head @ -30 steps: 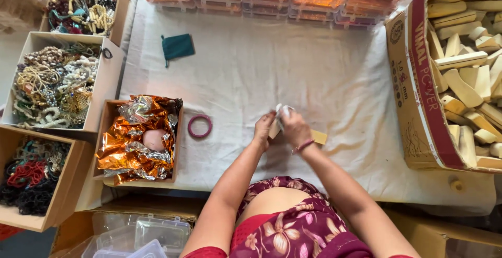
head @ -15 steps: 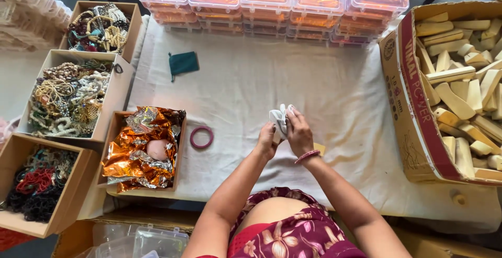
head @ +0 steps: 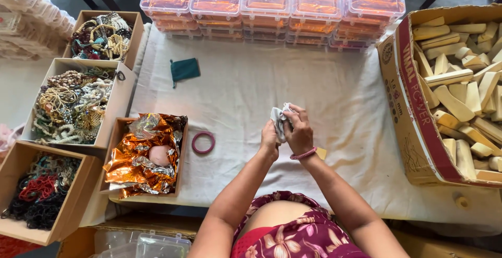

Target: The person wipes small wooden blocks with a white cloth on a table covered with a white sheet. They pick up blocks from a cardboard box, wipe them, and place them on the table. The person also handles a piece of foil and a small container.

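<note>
Head view shows me both hands meeting over the middle of the table [head: 251, 96], which is draped in a white sheet. My left hand [head: 270, 142] is closed on the lower edge of a crumpled white cloth [head: 279, 118], and my right hand [head: 299, 132] is wrapped round its other side, fingers curled tight. Whether anything sits inside the cloth I cannot tell; it is bunched and hidden by the fingers.

Left of the cloth, a pink bangle [head: 203, 142] lies flat on the sheet, and further left a box of orange foil [head: 144, 156] holds a pale round thing. Beyond the cloth sits a row of clear cases [head: 272, 7]; right of it, a carton of wooden blocks [head: 465, 96].

My worry: the cloth is held above the table, so a loosened grip could let it, or anything wrapped in it, drop and roll toward the near edge.
</note>
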